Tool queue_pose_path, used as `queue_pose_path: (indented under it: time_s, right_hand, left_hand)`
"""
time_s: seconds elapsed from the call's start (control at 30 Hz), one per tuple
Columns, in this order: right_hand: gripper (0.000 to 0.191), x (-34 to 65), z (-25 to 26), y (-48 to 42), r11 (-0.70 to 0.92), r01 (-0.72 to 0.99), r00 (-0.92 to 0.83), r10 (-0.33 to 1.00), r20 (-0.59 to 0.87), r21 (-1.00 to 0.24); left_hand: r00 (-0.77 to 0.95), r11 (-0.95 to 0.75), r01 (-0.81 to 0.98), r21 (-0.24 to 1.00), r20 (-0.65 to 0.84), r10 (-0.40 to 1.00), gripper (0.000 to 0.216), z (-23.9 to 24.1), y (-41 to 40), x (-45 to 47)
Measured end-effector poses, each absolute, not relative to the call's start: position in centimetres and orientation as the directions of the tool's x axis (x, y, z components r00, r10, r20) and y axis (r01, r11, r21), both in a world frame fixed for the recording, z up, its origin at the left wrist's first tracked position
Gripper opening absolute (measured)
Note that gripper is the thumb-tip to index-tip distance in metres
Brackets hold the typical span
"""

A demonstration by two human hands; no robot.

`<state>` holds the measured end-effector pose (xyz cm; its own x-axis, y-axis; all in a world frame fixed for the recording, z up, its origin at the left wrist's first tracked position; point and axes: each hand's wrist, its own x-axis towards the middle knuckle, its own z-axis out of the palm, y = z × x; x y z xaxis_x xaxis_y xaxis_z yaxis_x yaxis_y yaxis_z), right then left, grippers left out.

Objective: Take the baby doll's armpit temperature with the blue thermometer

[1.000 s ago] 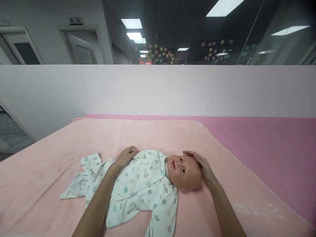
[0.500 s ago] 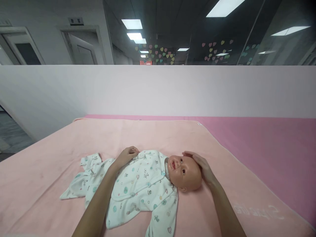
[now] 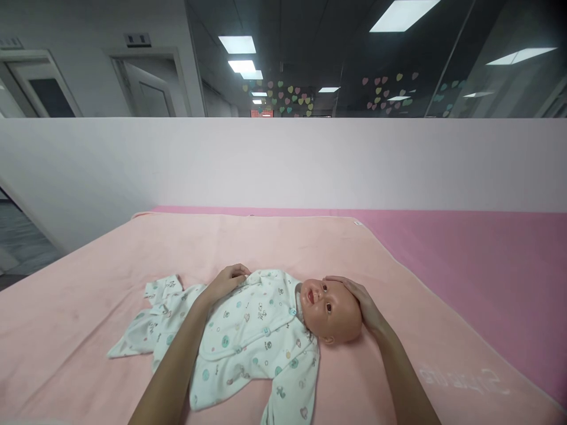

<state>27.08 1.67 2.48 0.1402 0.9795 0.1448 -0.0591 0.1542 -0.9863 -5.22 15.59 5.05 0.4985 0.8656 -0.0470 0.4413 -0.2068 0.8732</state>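
A baby doll (image 3: 332, 313) lies on its back with its head to the right, dressed in a white outfit (image 3: 254, 321) with small coloured prints and snap buttons down the front. My left hand (image 3: 228, 282) rests on the far side of the doll's middle, its fingers slightly bent and tips at the cloth. Against the top of the doll's head, my right hand (image 3: 361, 298) lies with fingers stretched along the far side. The near sleeve stretches toward me, and the trouser legs lie folded at the left. My left forearm covers part of the outfit.
Under the doll spreads a peach blanket (image 3: 97, 295), on top of a pink mat (image 3: 487, 265). Behind stands a low white wall (image 3: 283, 162), with dark glass (image 3: 336, 59) bearing heart stickers above it. Grey floor (image 3: 26, 239) shows at the far left.
My right hand has shifted slightly left and now lies closer over the doll's head. My left hand and the doll have hardly moved.
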Motion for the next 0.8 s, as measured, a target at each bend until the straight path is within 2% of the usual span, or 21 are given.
queue_pose_path:
  time_s: [0.4,0.63,0.8]
  right_hand:
    - [0.039,27.0,2.9,1.5,0.162,-0.099,0.180,0.973,0.143,-0.982]
    - [0.042,26.8,3.2,1.3,0.149,-0.092,0.178,0.975,0.131,-0.985]
    - [0.040,27.1,2.9,1.5,0.148,-0.106,0.179,0.975,0.128,-0.983]
  left_hand:
    - [0.620,-0.275,0.450,0.849,-0.075,0.781,0.047,6.1,14.7,-5.6]
    - [0.495,-0.168,0.455,0.875,-0.091,0.864,0.045,5.3,15.1,-5.4]
    - [0.565,-0.225,0.402,0.888,-0.047,0.824,0.047,5.1,15.3,-5.3]
